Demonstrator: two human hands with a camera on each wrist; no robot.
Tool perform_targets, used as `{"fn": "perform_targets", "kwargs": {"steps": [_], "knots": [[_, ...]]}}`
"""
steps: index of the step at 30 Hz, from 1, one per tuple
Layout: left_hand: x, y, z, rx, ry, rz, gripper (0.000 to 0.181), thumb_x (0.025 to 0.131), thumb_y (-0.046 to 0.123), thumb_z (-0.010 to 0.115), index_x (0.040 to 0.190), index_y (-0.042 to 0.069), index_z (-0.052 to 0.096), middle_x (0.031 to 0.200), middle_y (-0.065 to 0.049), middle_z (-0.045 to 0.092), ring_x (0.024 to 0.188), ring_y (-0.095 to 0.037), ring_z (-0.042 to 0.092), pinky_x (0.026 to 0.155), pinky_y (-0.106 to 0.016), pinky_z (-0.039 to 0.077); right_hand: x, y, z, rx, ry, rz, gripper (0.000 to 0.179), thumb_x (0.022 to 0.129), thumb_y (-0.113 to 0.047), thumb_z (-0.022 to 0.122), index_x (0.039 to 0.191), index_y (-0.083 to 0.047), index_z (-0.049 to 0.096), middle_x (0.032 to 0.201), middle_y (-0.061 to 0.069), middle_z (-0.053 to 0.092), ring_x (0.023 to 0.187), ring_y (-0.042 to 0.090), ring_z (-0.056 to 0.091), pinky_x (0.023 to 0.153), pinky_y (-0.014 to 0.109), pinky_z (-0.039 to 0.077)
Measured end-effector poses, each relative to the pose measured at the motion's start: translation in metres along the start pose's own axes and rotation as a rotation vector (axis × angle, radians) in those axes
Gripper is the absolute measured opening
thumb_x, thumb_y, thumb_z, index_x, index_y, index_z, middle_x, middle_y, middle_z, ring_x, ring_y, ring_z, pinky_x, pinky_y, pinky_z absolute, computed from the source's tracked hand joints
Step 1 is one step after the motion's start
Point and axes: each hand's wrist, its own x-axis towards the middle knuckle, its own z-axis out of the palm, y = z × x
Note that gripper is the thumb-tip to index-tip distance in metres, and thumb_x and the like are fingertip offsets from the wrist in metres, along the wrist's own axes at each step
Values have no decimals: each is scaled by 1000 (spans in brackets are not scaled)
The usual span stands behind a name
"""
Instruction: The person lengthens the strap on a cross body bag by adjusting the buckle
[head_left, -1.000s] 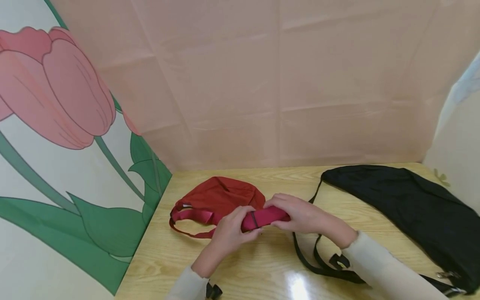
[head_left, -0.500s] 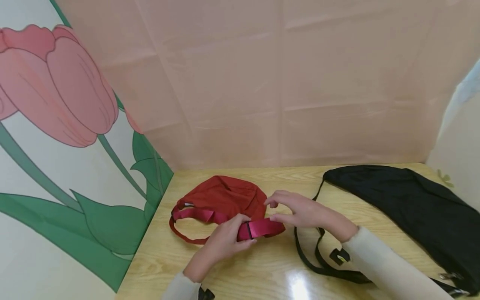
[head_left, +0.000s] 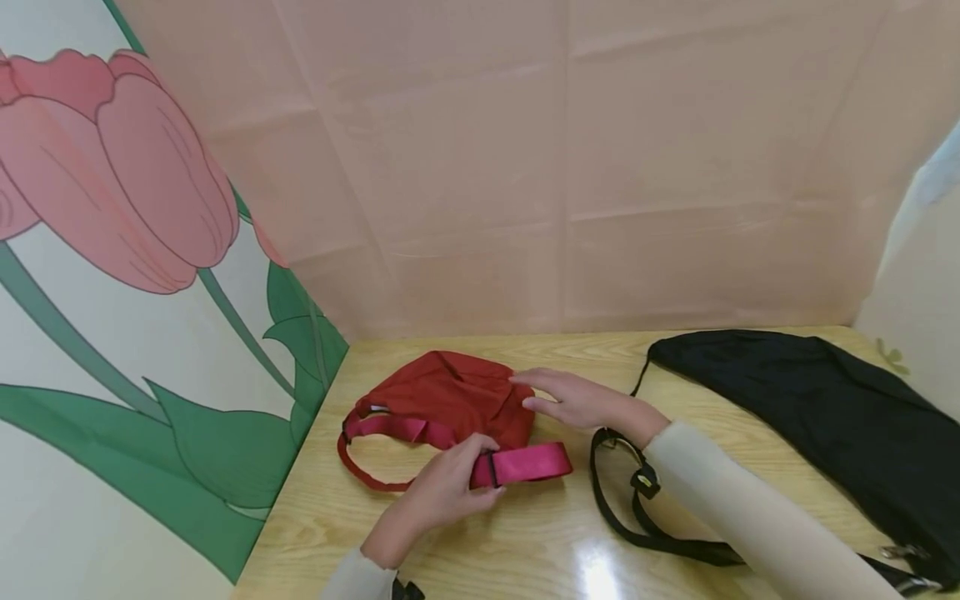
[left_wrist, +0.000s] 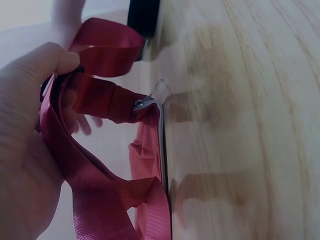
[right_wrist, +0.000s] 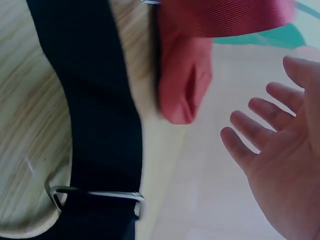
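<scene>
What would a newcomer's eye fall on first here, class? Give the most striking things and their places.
Probably the huge pictured pink tulip, filling much of the head view's upper left. Next, the red fabric bag on the wooden table, its pink webbing strap held in the left hand. The black fabric bag lies on the table's right side.

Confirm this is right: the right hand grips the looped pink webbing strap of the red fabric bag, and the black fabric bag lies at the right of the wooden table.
Wrong hand: the head view shows the left hand gripping the looped pink webbing strap of the red fabric bag; the right hand holds nothing. The rest stands.
</scene>
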Motion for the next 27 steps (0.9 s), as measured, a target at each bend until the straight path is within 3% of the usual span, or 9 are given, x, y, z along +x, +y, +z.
{"fn": "perform_targets", "kwargs": {"steps": [7,12,19,27], "knots": [[-4,-4,0,-7,-19,-6,47,89,27,78,127,17,52,108,6,62,82,-3,56,74,-20,48,22,16,16,19,-135,58,65,106,-44,49,159,-8,32,165,20,23,151,41,22,118,58,23],[-6,-6,0,-15,-27,5,47,89,24,78,127,16,52,109,4,64,85,-3,57,77,-20,48,33,25,29,-24,-228,117,68,106,-47,48,160,-10,29,166,18,20,152,39,20,119,56,23],[-8,-7,5,4,-67,24,45,89,24,79,124,15,51,117,0,66,94,-4,61,82,-24,50,40,28,40,-14,-296,196,75,104,-55,46,161,-9,26,168,17,15,154,39,13,121,55,19],[-8,-11,10,-28,-77,33,42,89,22,79,120,14,51,118,-2,66,92,-3,60,79,-20,49,49,26,44,-105,-322,213,78,102,-57,49,160,-10,28,168,18,12,154,42,9,120,54,22]]}}
